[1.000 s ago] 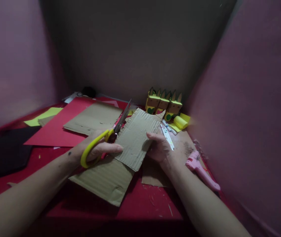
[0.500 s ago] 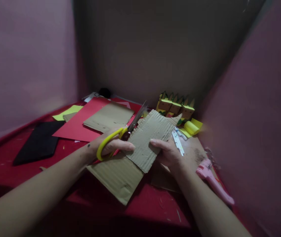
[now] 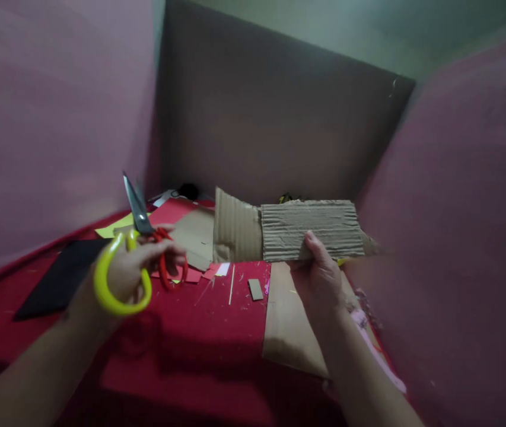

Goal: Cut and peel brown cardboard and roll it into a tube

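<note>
My left hand (image 3: pixel 130 267) is closed around scissors (image 3: pixel 139 249) with one yellow and one red handle loop, blades pointing up and away, raised over the red table (image 3: pixel 199 350). My right hand (image 3: pixel 324 279) pinches the lower edge of a corrugated cardboard piece (image 3: pixel 310 230), held up off the table and turned sideways. A second, smoother cardboard flap (image 3: pixel 235 228) hangs at its left end. The two hands are well apart.
A flat cardboard sheet (image 3: pixel 288 326) lies under my right forearm. Red paper (image 3: pixel 177 210), a black sheet (image 3: pixel 59 276), yellow paper (image 3: pixel 114 224) and small cardboard scraps (image 3: pixel 255 289) lie on the table. A pink glue gun (image 3: pixel 368 332) shows by the right wall. Purple walls close in both sides.
My right hand lifted the cardboard off the table and turned it horizontal. My left hand drew the scissors away to the left and raised them. The camera tilted up.
</note>
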Demonstrator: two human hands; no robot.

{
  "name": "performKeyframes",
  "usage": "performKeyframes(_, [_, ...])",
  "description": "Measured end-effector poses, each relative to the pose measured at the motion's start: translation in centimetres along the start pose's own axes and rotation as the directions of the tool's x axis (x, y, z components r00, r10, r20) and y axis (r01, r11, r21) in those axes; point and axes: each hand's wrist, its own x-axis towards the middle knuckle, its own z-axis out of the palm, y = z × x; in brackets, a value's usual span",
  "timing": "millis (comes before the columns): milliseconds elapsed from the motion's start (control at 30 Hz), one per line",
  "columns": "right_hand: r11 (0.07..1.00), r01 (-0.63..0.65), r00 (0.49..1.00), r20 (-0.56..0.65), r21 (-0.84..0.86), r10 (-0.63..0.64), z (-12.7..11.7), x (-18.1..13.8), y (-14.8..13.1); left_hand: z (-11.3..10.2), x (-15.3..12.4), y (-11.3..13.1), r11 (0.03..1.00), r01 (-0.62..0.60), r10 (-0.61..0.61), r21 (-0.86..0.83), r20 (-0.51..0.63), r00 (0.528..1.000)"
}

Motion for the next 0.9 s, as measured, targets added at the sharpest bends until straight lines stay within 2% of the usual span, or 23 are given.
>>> performKeyframes(67, [0.996, 0.071, 0.997, -0.025, 0.046, -0.070, 0.5, 0.1, 0.2, 0.8, -2.9, -2.6, 0.995, 0.088, -0.084, -0.041, 0.084, 0.993])
performKeyframes(133, [0.991, 0.108, 0.993, -0.045, 0.084, -0.105, 0.7, 0.1, 0.4, 2.2, -5.4, -5.4, 0.986, 0.163, -0.167, 0.034, 0.185, 0.968])
performKeyframes(200, [0.987, 0.112, 0.992, -0.069, 0.114, -0.105, 0.9, 0.2, 0.5, 3.8, -7.1, -7.4, 0.963, 0.250, -0.267, 0.102, 0.228, 0.936])
performKeyframes(267, [0.984, 0.127, 0.989, -0.089, 0.125, -0.116, 0.9, 0.2, 0.5, 5.2, -7.7, -8.1, 0.901, 0.370, -0.418, 0.226, 0.230, 0.879])
performKeyframes(333, [0.981, 0.158, 0.984, -0.097, 0.116, -0.147, 0.8, 0.1, 0.4, 6.1, -7.7, -7.6, 0.851, 0.395, -0.483, 0.346, 0.220, 0.847])
performKeyframes(467, [0.985, 0.155, 0.983, -0.113, 0.074, -0.146, 0.5, -0.5, 0.7, 6.9, -7.3, -5.0, 0.823, 0.303, -0.464, 0.481, 0.261, 0.846])
performKeyframes(533, [0.987, 0.148, 0.982, -0.125, 0.056, -0.140, 0.3, -0.8, 1.0, 7.1, -7.3, -4.1, 0.814, 0.243, -0.429, 0.528, 0.263, 0.864])
performKeyframes(633, [0.987, 0.153, 0.981, -0.130, 0.040, -0.147, 0.1, -1.4, 1.5, 7.4, -7.1, -3.7, 0.834, 0.110, -0.321, 0.540, 0.314, 0.894])
performKeyframes(700, [0.988, 0.146, 0.983, -0.118, 0.047, -0.140, 0.0, -1.7, 1.7, 7.6, -6.8, -3.9, 0.856, 0.051, -0.270, 0.515, 0.360, 0.893])
performKeyframes(800, [0.989, 0.148, 0.986, -0.079, 0.021, -0.146, -0.2, -2.1, 1.8, 7.9, -6.0, -4.6, 0.883, 0.039, -0.238, 0.467, 0.374, 0.896])
performKeyframes(900, [0.988, 0.154, 0.983, -0.101, -0.020, -0.156, -0.3, -2.3, 1.9, 8.4, -5.4, -5.4, 0.890, 0.119, -0.292, 0.441, 0.349, 0.891])
